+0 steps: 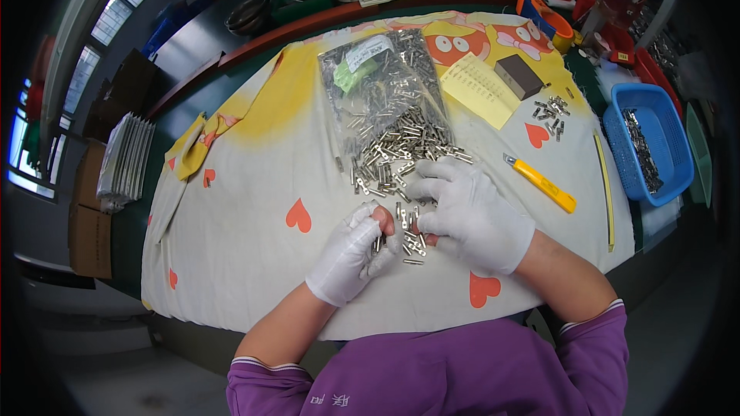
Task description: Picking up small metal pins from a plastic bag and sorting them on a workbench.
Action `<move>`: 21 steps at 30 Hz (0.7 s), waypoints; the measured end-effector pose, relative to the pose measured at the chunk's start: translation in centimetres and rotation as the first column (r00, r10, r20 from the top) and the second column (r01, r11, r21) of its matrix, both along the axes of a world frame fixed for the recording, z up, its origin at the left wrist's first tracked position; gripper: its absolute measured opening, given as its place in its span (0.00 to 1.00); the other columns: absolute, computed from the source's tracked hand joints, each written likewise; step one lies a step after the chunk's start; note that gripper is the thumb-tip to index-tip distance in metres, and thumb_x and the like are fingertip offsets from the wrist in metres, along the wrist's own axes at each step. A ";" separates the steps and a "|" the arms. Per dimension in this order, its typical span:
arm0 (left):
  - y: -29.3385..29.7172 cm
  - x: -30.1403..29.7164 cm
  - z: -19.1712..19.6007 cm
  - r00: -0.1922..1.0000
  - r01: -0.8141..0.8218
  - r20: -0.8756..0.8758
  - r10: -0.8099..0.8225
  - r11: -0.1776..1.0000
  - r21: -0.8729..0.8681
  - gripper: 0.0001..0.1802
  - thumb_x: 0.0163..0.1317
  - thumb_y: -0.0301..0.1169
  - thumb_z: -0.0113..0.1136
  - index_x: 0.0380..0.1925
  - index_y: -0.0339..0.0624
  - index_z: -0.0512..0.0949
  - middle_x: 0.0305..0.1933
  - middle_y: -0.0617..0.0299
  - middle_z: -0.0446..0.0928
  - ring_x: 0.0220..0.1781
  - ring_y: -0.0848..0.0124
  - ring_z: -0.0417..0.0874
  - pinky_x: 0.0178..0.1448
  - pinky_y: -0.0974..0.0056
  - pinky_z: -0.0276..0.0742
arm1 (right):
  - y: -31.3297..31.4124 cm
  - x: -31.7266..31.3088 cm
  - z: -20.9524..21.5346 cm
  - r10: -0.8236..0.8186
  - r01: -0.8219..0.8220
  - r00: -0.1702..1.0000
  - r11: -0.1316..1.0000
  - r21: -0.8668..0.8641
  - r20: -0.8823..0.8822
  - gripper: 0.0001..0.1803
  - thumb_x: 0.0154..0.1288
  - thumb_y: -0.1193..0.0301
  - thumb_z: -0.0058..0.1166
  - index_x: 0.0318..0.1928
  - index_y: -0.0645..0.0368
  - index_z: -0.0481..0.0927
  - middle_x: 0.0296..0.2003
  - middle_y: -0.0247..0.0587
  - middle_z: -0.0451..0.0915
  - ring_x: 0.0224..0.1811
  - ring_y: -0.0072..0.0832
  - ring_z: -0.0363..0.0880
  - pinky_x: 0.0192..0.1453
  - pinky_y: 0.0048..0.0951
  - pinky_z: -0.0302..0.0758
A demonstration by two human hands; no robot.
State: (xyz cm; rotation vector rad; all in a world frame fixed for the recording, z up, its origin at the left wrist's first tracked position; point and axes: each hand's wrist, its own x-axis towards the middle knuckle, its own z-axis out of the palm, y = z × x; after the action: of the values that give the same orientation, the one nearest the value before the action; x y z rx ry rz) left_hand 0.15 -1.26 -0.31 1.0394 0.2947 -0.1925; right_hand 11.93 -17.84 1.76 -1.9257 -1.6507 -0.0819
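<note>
Both gloved and a little apart, my left hand [351,254] curls around a few metal parts [397,150], while my right hand [476,216] bends its fingers over the loose ones between them; whether it grips any, I can't tell. The main heap lies just beyond, at the mouth of a clear bag [339,112]. Right of that, on the desk's cloth [239,239], lie a yellow knife [546,187], a note [474,92] and a blue basket [614,127].

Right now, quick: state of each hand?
Left hand: curled closed around small metal parts.
Right hand: curved over loose metal pieces; grip cannot be told.
</note>
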 end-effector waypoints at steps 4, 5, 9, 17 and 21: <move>-0.1 0.0 -0.2 1.000 0.003 -0.002 -0.003 1.000 0.003 0.14 0.66 0.42 0.46 0.30 0.43 0.66 0.19 0.65 0.64 0.11 0.80 0.55 0.16 0.74 0.50 | -0.1 -0.2 0.1 0.020 -0.021 1.000 0.998 -0.055 -0.024 0.08 0.36 0.75 0.60 0.23 0.60 0.78 0.41 0.43 0.75 0.52 0.40 0.69 0.50 0.38 0.69; -0.1 -0.1 -0.3 1.000 0.010 0.014 -0.010 1.000 0.028 0.14 0.66 0.42 0.47 0.31 0.43 0.66 0.19 0.66 0.65 0.12 0.80 0.56 0.16 0.74 0.50 | -0.1 -0.3 0.3 0.027 -0.028 0.999 0.993 -0.111 -0.017 0.09 0.36 0.75 0.60 0.24 0.61 0.79 0.42 0.43 0.75 0.52 0.41 0.69 0.51 0.38 0.69; -0.5 0.0 0.7 1.000 0.020 -0.027 -0.016 0.990 0.142 0.12 0.64 0.40 0.50 0.33 0.43 0.68 0.19 0.67 0.66 0.12 0.81 0.57 0.16 0.75 0.51 | -0.1 -0.2 -1.3 -0.019 0.019 1.000 1.000 -0.007 0.001 0.10 0.35 0.75 0.61 0.23 0.61 0.75 0.43 0.44 0.74 0.52 0.44 0.69 0.50 0.41 0.69; -0.9 -0.3 1.1 0.978 0.186 -0.165 -0.130 0.903 0.388 0.06 0.63 0.33 0.51 0.35 0.45 0.69 0.22 0.69 0.70 0.15 0.83 0.63 0.18 0.76 0.58 | -0.2 -0.3 -0.5 0.044 -0.029 0.993 0.991 0.134 -0.112 0.19 0.36 0.78 0.62 0.27 0.58 0.64 0.40 0.44 0.71 0.50 0.48 0.70 0.49 0.44 0.68; -0.8 -0.2 1.2 0.974 0.163 -0.203 -0.099 0.930 0.329 0.05 0.63 0.33 0.50 0.34 0.45 0.69 0.22 0.69 0.70 0.15 0.83 0.63 0.18 0.76 0.58 | -0.2 -0.4 -0.5 0.034 -0.020 0.996 0.986 0.167 -0.080 0.19 0.36 0.78 0.62 0.28 0.58 0.65 0.41 0.44 0.71 0.50 0.48 0.70 0.49 0.44 0.69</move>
State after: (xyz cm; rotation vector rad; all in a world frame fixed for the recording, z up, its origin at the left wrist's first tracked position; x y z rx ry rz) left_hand -0.05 -2.10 0.89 1.3939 0.4365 -0.3693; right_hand 11.55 -18.05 1.25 -1.7582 -1.5639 -0.1240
